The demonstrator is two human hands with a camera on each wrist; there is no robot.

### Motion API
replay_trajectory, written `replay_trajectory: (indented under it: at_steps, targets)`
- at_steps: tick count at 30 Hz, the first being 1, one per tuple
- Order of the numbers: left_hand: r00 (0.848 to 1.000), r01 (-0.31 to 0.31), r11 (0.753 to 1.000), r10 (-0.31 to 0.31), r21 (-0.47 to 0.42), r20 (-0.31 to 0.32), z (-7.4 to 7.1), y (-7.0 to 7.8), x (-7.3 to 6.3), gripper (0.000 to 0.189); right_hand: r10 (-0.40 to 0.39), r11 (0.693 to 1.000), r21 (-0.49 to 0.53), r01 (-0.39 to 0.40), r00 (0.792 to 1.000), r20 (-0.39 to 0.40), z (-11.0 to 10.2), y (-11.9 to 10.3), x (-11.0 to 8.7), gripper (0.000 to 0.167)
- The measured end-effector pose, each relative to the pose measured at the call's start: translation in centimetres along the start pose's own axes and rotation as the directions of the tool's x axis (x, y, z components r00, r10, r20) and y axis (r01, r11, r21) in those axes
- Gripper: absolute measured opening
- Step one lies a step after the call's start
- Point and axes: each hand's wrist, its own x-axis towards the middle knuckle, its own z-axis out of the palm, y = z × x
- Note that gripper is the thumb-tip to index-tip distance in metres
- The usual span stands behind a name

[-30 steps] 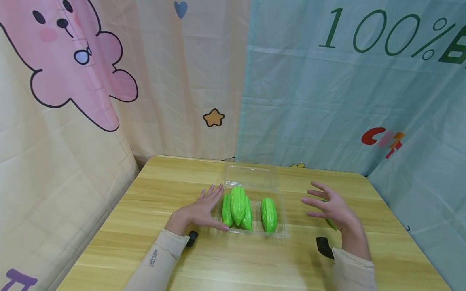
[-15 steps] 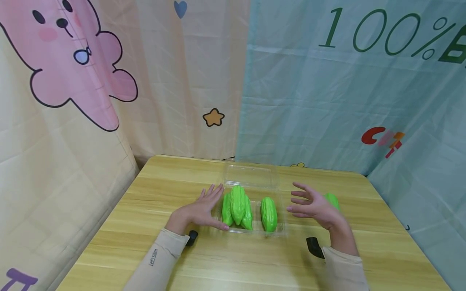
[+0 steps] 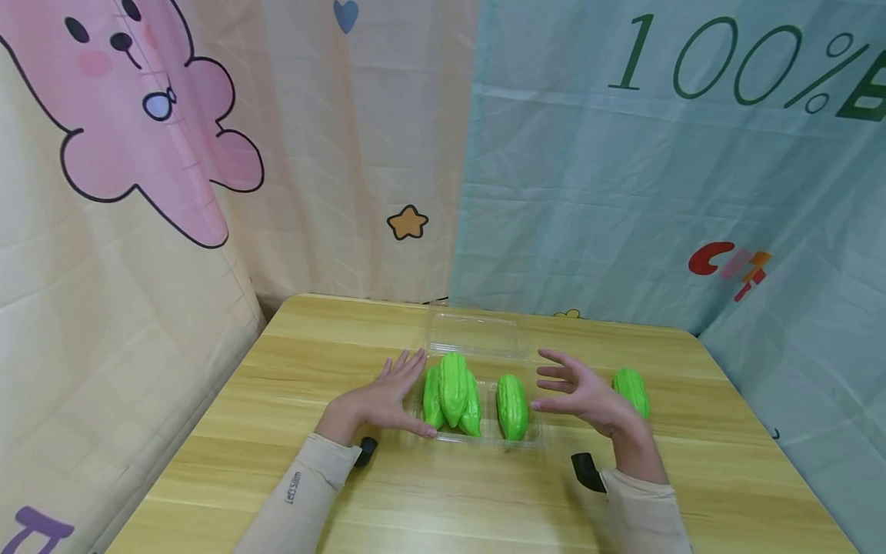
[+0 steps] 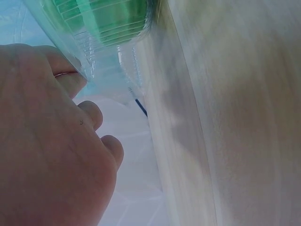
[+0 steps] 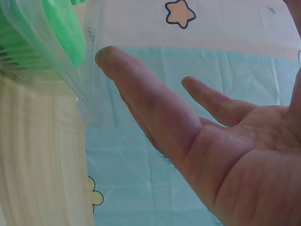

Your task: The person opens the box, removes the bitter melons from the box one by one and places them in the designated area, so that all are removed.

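Observation:
A clear plastic clamshell box (image 3: 488,442) lies on the table with its lid raised at the back. Three bright green, ribbed bitter melons (image 3: 453,390) are bunched at its left, one lying over two others. A separate bitter melon (image 3: 512,408) occupies the right side of the box. Spread fingers of my left hand (image 3: 381,400) touch the box's left side; the left wrist view has the fingertips against its clear edge (image 4: 84,52). My right hand (image 3: 588,396), fingers extended and holding nothing, hovers beside the box's right side. Behind its wrist, another bitter melon (image 3: 631,391) lies on the table.
The transparent lid (image 3: 477,336) extends toward the table's back edge. Printed curtains (image 3: 588,192) hang behind and at both sides of the wooden table (image 3: 443,500). A black wrist mount (image 3: 588,472) sticks out from the right sleeve.
My right hand has moved left, from over the loose bitter melon to the box's right side, uncovering that bitter melon. The left hand stays at the box.

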Motion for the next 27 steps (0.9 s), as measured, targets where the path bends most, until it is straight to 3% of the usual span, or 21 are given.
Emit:
replay_trajectory:
  at_steps: [7, 16, 27]
  targets:
    - [1.000, 0.007, 1.000, -0.007, 0.011, 0.005, 0.1, -0.2, 0.1, 0.135, 0.017, 0.999, -0.031, -0.016, 0.999, 0.030, 1.3, 0.1, 0.8, 0.098]
    - [1.000, 0.023, 1.000, -0.023, -0.005, 0.002, 0.0, -0.1, 0.0, 0.135, 0.055, 0.994, -0.098, -0.056, 0.998, -0.009, 2.5, 0.1, 1.5, 0.100]
    - [1.000, 0.014, 1.000, -0.014, -0.008, 0.018, -0.2, 0.0, -0.1, 0.136, 0.082, 0.967, -0.231, -0.110, 0.989, -0.126, 4.5, 0.7, 2.4, 0.109]
